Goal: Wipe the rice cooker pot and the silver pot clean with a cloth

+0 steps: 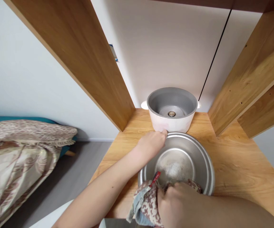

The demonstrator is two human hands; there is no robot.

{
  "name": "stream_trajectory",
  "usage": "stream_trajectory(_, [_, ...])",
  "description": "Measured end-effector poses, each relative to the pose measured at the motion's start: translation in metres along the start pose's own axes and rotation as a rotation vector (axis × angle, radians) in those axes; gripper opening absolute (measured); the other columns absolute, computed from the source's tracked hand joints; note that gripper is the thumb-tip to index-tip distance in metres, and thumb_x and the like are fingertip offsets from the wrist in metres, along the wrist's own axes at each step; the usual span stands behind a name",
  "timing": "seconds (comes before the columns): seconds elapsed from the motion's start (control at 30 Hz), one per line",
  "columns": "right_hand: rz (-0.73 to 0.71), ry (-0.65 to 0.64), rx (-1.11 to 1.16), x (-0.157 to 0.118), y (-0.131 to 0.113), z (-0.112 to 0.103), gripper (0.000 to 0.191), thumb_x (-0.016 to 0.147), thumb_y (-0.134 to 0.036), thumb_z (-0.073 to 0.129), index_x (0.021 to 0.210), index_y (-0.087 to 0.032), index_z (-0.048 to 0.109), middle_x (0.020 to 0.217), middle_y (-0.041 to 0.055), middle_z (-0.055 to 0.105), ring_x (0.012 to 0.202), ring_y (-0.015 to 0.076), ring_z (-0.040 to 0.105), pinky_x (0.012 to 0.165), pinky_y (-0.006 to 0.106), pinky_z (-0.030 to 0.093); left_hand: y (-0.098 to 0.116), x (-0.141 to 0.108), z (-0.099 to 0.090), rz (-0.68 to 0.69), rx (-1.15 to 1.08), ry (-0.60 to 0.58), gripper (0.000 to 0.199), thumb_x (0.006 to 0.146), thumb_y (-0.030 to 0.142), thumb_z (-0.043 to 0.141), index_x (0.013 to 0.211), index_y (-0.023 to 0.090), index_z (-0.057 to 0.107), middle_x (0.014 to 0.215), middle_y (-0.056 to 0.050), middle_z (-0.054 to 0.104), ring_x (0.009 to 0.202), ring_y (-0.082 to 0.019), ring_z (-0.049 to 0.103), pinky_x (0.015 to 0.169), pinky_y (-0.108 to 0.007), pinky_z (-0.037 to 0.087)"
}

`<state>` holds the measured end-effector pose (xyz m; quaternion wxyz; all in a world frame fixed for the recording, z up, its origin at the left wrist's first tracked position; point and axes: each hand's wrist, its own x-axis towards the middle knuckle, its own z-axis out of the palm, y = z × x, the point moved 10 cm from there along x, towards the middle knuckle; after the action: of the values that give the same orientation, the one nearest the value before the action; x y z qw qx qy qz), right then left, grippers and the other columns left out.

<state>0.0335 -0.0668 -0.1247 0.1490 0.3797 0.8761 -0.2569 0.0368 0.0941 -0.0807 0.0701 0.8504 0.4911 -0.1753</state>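
Observation:
A round metal pot (196,164) sits near the front of the wooden surface, its open inside facing up. My left hand (152,142) grips its far-left rim, thumb on the edge. At the near side of the pot, my right hand (175,202) is closed around a patterned cloth (147,201) with a blue-grey side and a small red tag. Part of the cloth lies inside the pot's near rim and part hangs over the front edge. Right behind the metal pot stands a white rice cooker body (172,123), lidless, with a grey interior.
Wooden uprights (80,57) frame the surface (237,167) on the left and right (248,69). A white wall panel (170,47) with a black cord (215,53) is behind. A sofa with a patterned cover (20,158) stands at left on the grey floor (87,161).

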Motion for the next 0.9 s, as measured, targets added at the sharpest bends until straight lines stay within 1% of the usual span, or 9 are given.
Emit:
stream_trajectory(0.07, [-0.011, -0.004, 0.000, -0.0002, -0.0022, -0.0016, 0.057, 0.099, -0.051, 0.084, 0.134, -0.006, 0.080, 0.113, 0.0223, 0.089, 0.089, 0.0372, 0.088, 0.070, 0.042, 0.063, 0.0001, -0.0002, 0.0009, 0.009, 0.008, -0.005, 0.040, 0.117, 0.011, 0.061, 0.155, 0.005, 0.069, 0.133, -0.031, 0.088, 0.135, -0.042, 0.087, 0.112, -0.050, 0.070])
stream_trajectory(0.17, [0.018, -0.026, 0.006, -0.0011, -0.0015, -0.0023, 0.056, 0.098, -0.052, 0.085, 0.130, -0.006, 0.081, 0.106, 0.0216, 0.090, 0.083, 0.0371, 0.087, 0.065, 0.043, 0.061, 0.0006, -0.0006, 0.0009, 0.025, 0.005, -0.006, 0.038, 0.117, 0.011, 0.060, 0.153, 0.004, 0.069, 0.134, -0.031, 0.087, 0.134, -0.043, 0.087, 0.113, -0.052, 0.069])
stream_trajectory(0.27, [0.013, -0.005, 0.013, -0.0014, -0.0028, -0.0041, 0.051, 0.097, -0.052, 0.086, 0.124, -0.008, 0.082, 0.106, 0.0207, 0.090, 0.082, 0.0363, 0.087, 0.062, 0.042, 0.058, 0.0006, -0.0010, 0.0002, 0.028, -0.003, -0.002, 0.038, 0.116, 0.011, 0.060, 0.153, 0.004, 0.070, 0.134, -0.031, 0.087, 0.134, -0.044, 0.087, 0.113, -0.053, 0.069])
stream_trajectory(0.47, [-0.005, 0.052, 0.032, 0.0001, -0.0012, -0.0042, 0.047, 0.094, -0.047, 0.088, 0.121, -0.009, 0.082, 0.105, 0.0198, 0.090, 0.081, 0.0361, 0.087, 0.062, 0.042, 0.059, -0.0003, -0.0006, -0.0008, 0.020, -0.039, 0.005, 0.039, 0.115, 0.010, 0.062, 0.153, 0.004, 0.070, 0.133, -0.032, 0.087, 0.134, -0.045, 0.087, 0.111, -0.052, 0.069])
stream_trajectory(0.57, [-0.001, 0.044, 0.039, 0.0002, -0.0008, -0.0033, 0.049, 0.095, -0.048, 0.087, 0.122, -0.008, 0.081, 0.107, 0.0213, 0.090, 0.085, 0.0373, 0.088, 0.062, 0.042, 0.058, -0.0003, -0.0005, -0.0006, 0.021, -0.032, 0.004, 0.039, 0.115, 0.011, 0.061, 0.153, 0.005, 0.070, 0.132, -0.032, 0.087, 0.134, -0.044, 0.087, 0.110, -0.051, 0.068])
stream_trajectory(0.77, [0.014, 0.031, 0.042, 0.0003, -0.0003, -0.0016, 0.051, 0.096, -0.052, 0.086, 0.123, -0.009, 0.082, 0.104, 0.0202, 0.090, 0.083, 0.0370, 0.088, 0.058, 0.042, 0.054, 0.0003, -0.0004, -0.0001, 0.021, -0.010, -0.005, 0.038, 0.115, 0.012, 0.061, 0.153, 0.006, 0.069, 0.133, -0.031, 0.087, 0.133, -0.042, 0.087, 0.110, -0.048, 0.069])
stream_trajectory(0.9, [-0.028, 0.104, 0.041, 0.0007, -0.0014, -0.0039, 0.054, 0.102, -0.063, 0.079, 0.115, -0.011, 0.082, 0.100, 0.0191, 0.089, 0.080, 0.0352, 0.086, 0.057, 0.042, 0.052, 0.0001, -0.0006, 0.0002, 0.021, -0.011, -0.003, 0.038, 0.116, 0.014, 0.064, 0.152, 0.006, 0.069, 0.133, -0.031, 0.087, 0.134, -0.043, 0.087, 0.110, -0.050, 0.069])
